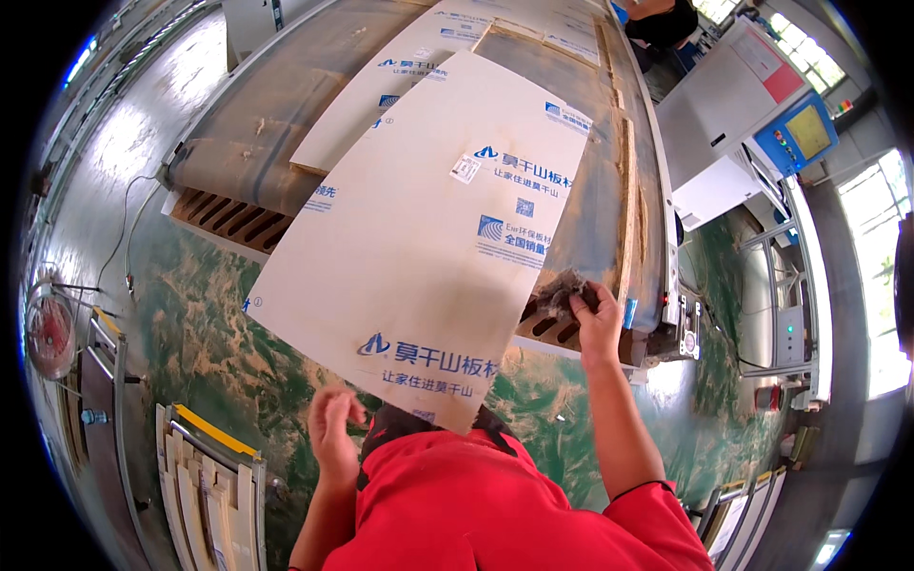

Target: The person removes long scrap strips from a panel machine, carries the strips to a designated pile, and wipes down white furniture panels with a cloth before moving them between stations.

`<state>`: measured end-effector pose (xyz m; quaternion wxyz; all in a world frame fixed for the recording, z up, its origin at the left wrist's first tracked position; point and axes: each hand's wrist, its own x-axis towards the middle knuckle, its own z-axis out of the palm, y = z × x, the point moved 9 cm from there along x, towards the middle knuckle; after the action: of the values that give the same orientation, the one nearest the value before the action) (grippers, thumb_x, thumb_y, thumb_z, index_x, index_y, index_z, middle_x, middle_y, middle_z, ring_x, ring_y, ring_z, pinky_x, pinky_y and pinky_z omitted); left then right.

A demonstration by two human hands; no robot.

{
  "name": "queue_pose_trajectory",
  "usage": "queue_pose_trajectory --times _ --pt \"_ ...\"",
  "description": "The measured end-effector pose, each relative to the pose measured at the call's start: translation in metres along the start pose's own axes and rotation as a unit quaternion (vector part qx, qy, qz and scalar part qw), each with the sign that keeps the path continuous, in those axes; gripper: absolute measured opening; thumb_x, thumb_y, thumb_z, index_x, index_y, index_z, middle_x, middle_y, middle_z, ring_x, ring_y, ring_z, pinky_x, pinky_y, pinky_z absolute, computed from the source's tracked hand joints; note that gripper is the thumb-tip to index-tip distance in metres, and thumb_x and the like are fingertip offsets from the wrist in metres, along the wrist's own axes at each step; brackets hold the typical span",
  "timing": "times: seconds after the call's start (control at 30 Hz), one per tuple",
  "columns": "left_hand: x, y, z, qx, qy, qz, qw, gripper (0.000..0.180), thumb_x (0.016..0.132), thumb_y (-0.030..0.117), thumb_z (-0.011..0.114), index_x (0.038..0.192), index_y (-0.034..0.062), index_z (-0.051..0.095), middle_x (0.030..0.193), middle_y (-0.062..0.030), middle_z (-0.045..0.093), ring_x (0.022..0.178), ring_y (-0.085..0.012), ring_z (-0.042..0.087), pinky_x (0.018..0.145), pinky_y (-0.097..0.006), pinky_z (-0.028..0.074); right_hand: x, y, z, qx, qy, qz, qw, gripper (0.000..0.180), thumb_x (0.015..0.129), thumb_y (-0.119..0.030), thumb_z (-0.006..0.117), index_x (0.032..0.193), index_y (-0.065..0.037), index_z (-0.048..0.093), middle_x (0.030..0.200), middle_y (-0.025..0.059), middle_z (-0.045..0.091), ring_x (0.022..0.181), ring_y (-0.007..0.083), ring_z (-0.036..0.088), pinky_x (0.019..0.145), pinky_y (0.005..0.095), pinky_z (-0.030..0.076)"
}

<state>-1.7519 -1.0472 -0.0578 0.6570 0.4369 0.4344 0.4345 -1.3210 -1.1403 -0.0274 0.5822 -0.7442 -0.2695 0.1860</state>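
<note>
A large white board [409, 247] with blue print lies on the machine bed, and its near end juts out over the front edge toward my red shirt. In my right hand [598, 319] is a grey-brown fuzzy wad [562, 293], perhaps a dusty rag, gripped by thumb and fingers beside the board's right edge. My left hand [335, 433] hangs just off the board's near left corner, its fingers loosely bent and holding nothing that I can see. Farther up the bed rests another printed white board [367, 100], partly covered by the first.
The dusty bed [267, 114] has a slotted front edge and narrow wood strips [628, 209] along its right. A control cabinet with a blue-framed panel [798, 131] stands right. Racks of boards [209, 485] flank me. Sawdust covers the green floor [228, 352]. Another person [662, 24] is at far right.
</note>
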Motion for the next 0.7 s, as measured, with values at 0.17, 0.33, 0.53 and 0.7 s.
queue_pose_trajectory --times 0.17,0.33,0.53,0.7 --pt "-0.023 -0.047 -0.016 0.028 0.164 -0.061 0.984 0.025 0.095 0.019 0.048 0.113 0.0024 0.049 0.091 -0.0073 0.053 0.071 -0.0129 0.053 0.067 -0.026 0.044 0.076 -0.023 -0.019 -0.249 0.034 -0.101 0.963 0.031 0.078 -0.013 0.07 0.106 0.0 0.063 0.091 0.0147 0.067 0.085 0.025 0.064 0.079 0.0324 0.049" --pt "-0.036 -0.079 0.012 -0.005 0.185 -0.154 0.97 0.033 0.096 0.029 0.046 0.118 0.0032 0.047 0.097 -0.0081 0.054 0.075 -0.0149 0.056 0.067 -0.031 0.048 0.157 -0.046 -0.004 -0.336 0.026 -0.167 0.927 0.029 0.078 -0.019 0.067 0.103 -0.004 0.063 0.096 0.0178 0.066 0.09 0.035 0.063 0.081 0.0402 0.049" --pt "-0.038 -0.087 0.043 -0.072 0.176 -0.212 0.959 0.033 0.097 0.03 0.046 0.115 0.003 0.051 0.096 -0.0077 0.06 0.079 -0.0159 0.06 0.07 -0.03 0.049 0.224 -0.009 0.044 -0.426 -0.088 -0.186 0.881 0.032 0.076 -0.019 0.061 0.104 -0.004 0.062 0.101 0.0193 0.065 0.095 0.0361 0.061 0.084 0.0426 0.049" --pt "-0.03 -0.082 0.05 -0.046 0.164 -0.133 0.976 0.028 0.098 0.027 0.048 0.11 0.0024 0.056 0.092 -0.0062 0.063 0.077 -0.0129 0.06 0.068 -0.028 0.049 0.206 -0.007 0.055 -0.354 -0.197 -0.12 0.906 0.03 0.074 -0.018 0.059 0.099 -0.003 0.064 0.093 0.0208 0.066 0.09 0.0382 0.062 0.081 0.0422 0.05"
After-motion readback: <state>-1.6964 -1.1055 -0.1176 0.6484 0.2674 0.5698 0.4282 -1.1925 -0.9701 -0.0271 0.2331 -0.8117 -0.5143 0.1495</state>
